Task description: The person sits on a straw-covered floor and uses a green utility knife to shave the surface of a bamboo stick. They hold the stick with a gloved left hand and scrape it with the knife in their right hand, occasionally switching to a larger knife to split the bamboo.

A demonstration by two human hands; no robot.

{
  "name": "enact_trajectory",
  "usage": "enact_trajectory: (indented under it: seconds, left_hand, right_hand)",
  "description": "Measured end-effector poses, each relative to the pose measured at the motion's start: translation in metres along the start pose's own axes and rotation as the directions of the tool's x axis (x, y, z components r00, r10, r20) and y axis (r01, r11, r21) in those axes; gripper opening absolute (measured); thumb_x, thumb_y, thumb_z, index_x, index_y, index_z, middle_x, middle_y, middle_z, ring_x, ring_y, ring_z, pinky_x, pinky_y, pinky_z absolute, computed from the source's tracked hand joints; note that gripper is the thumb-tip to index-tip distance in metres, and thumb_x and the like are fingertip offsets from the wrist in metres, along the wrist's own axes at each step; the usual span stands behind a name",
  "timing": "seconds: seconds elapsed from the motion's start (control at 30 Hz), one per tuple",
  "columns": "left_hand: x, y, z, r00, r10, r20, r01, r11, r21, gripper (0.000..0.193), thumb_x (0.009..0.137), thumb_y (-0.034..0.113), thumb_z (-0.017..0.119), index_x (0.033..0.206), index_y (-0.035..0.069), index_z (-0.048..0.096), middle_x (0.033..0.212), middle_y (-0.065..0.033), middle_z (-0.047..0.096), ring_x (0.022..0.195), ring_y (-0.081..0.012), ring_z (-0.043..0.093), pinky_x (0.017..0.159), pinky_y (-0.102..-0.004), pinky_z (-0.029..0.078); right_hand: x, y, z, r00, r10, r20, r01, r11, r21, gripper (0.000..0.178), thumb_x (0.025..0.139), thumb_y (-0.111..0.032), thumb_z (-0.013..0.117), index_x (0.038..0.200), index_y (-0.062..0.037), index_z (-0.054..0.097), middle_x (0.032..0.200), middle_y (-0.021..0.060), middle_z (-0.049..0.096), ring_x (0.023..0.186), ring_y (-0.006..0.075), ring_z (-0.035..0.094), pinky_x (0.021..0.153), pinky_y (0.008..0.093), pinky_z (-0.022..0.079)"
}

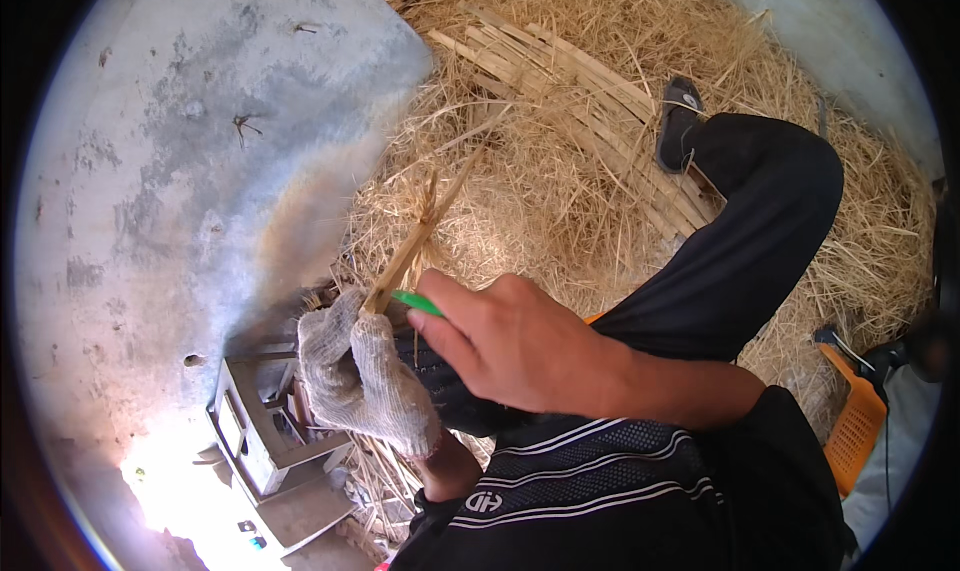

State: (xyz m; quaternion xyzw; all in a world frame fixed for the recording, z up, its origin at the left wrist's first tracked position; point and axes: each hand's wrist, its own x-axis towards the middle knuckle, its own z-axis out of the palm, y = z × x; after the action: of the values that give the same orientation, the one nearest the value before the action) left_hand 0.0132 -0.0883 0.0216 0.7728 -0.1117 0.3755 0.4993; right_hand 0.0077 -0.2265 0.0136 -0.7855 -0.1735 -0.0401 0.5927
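My left hand [365, 376], in a pale knitted work glove, is closed round the lower end of a split bamboo strip [400, 256]. The strip slants up and away, with thin shavings curling off it partway along. Just to the right, my bare right hand [510, 341] grips a slim bright-green tool [417, 302] between thumb and fingers, close against the strip's lower end. Only a short green part of that tool shows; the rest is hidden by my fingers, so its exact kind cannot be made out.
Several long split bamboo strips [590, 101] lie on a thick bed of shavings [520, 196] beyond my hands. My bent leg and sandalled foot [680, 121] are at the right. A stained wall [180, 171] rises at left, above a wooden frame [255, 426]. An orange plastic seat [855, 426] stands at right.
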Motion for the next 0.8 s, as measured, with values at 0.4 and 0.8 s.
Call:
enact_trajectory:
  seconds: [0.4, 0.8]
  left_hand:
    - [-0.004, -0.002, -0.005, 0.998, -0.059, 0.019, 0.06, 0.997, -0.054, 0.018, 0.09, 0.011, 0.069, 0.096, -0.006, 0.067, 0.084, -0.0147, 0.068, 0.076, -0.0183, 0.06, 0.066, -0.0295, 0.05]
    - [-0.001, -0.001, -0.003, 0.998, -0.023, 0.053, 0.024, 0.999, -0.021, 0.018, 0.089, 0.013, 0.07, 0.093, -0.005, 0.069, 0.082, -0.013, 0.07, 0.075, -0.0182, 0.061, 0.067, -0.0295, 0.05]
  right_hand:
    - [-0.008, 0.0, 0.006, 0.999, 0.017, -0.044, -0.023, 0.991, -0.132, 0.015, 0.097, -0.013, 0.056, 0.102, 0.0006, 0.053, 0.052, 0.0176, 0.055, 0.049, 0.0395, 0.061, 0.046, 0.0482, 0.05]
    - [-0.009, 0.008, 0.01, 0.998, 0.007, -0.062, -0.013, 0.995, -0.102, 0.017, 0.093, -0.009, 0.063, 0.102, 0.0015, 0.053, 0.051, 0.0172, 0.053, 0.047, 0.0367, 0.061, 0.044, 0.0466, 0.046]
